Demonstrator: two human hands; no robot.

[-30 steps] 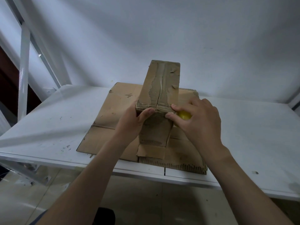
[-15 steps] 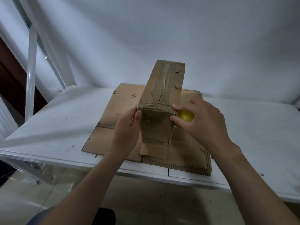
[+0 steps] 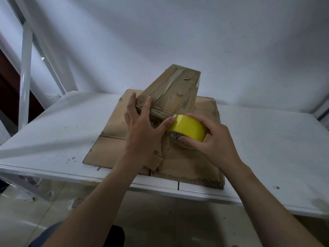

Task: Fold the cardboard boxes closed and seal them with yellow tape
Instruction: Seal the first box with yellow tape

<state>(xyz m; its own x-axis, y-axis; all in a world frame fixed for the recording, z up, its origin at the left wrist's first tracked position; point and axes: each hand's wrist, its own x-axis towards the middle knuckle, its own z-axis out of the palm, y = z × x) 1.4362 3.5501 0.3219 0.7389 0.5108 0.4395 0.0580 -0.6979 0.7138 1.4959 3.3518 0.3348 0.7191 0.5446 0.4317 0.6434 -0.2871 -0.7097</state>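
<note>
Left hand (image 3: 142, 132), fingers spread flat, is pressing the upright cardboard box (image 3: 170, 93) standing on flattened cardboard (image 3: 110, 129) on the white surface (image 3: 267, 139); right hand (image 3: 211, 145) is gripping yellow tape roll (image 3: 188, 129) beside the box.

The left hand (image 3: 142, 134) covers the near face of the box (image 3: 174, 90), so where the box meets the cardboard (image 3: 110, 134) beneath it is hidden. The right hand (image 3: 213, 147) grips the tape (image 3: 188, 129). Its fingers (image 3: 186, 141) cover part of the core, and the print inside is too small to read (whether a loose end sticks to the box cannot be told). Both forearms are cut off by the bottom edge, as is a dark shape (image 3: 115, 236) between them. The table (image 3: 53, 139) runs out of view left and right. A speck (image 3: 276, 187) near its near right edge is too small to name.
</note>
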